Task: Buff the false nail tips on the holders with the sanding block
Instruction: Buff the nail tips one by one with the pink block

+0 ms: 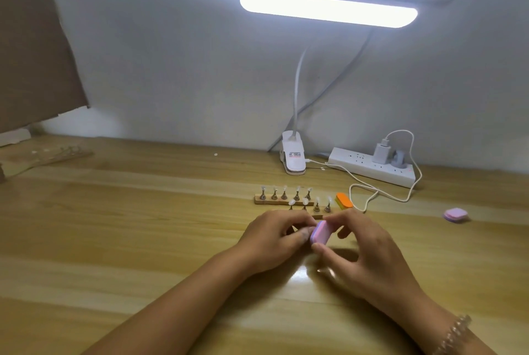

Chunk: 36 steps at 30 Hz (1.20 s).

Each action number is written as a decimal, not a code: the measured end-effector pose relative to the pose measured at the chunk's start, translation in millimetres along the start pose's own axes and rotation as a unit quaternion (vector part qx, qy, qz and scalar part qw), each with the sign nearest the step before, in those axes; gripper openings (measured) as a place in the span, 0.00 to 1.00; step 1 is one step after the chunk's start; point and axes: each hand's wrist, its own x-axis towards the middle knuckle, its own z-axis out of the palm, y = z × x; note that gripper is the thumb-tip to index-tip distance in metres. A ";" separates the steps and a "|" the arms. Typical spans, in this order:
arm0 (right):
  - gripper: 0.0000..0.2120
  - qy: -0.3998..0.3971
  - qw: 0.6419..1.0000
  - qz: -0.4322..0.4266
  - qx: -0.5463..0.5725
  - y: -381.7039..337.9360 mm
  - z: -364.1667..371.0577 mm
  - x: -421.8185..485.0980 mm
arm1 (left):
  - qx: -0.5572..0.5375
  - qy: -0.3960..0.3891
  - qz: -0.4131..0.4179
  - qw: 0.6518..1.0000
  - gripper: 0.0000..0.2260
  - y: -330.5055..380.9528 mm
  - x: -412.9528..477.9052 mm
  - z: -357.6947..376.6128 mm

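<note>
My right hand [357, 248] pinches a small pink and purple sanding block [320, 232] between thumb and fingers, just above the wooden table [143, 225]. My left hand [274, 235] has its fingers curled up against the block's left side; what they hold is hidden. Just beyond my hands, a wooden strip [283, 200] carries several metal holders with clear false nail tips [297, 189]. A second, nearer row of holders with tips [317, 203] stands partly behind my fingers.
An orange and green sanding block [344, 200] lies right of the holders. Another pink block [455, 215] sits far right. A clip lamp [293, 155], a white power strip [372, 167] and a looping white cable [372, 197] occupy the back. A cardboard box [31, 54] stands far left.
</note>
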 end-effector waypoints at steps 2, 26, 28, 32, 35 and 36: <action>0.15 0.029 0.999 0.040 0.000 6.3 -1.7 2.3 | 0.002 -0.002 -0.001 1.000 0.06 -1.5 1.5 -0.1; 0.18 -0.029 0.999 -0.022 -0.031 1.7 0.6 -2.3 | -0.002 -0.007 -0.003 1.000 0.07 1.3 -0.2 -2.1; 0.18 0.007 1.000 0.010 -0.014 5.9 -0.4 0.4 | -0.002 -0.006 -0.006 1.000 0.06 1.6 0.4 -1.8; 0.18 -0.007 1.000 -0.007 -0.023 5.5 -0.3 -1.7 | 0.005 -0.006 0.000 1.000 0.06 0.0 0.1 -1.8; 0.17 -0.025 1.000 -0.007 0.004 4.4 -0.9 -1.8 | 0.008 -0.002 -0.001 1.000 0.06 -0.4 0.1 -1.9; 0.16 -0.008 1.000 0.014 0.017 7.0 -1.3 0.0 | 0.007 -0.003 -0.002 1.000 0.06 0.1 0.1 -1.8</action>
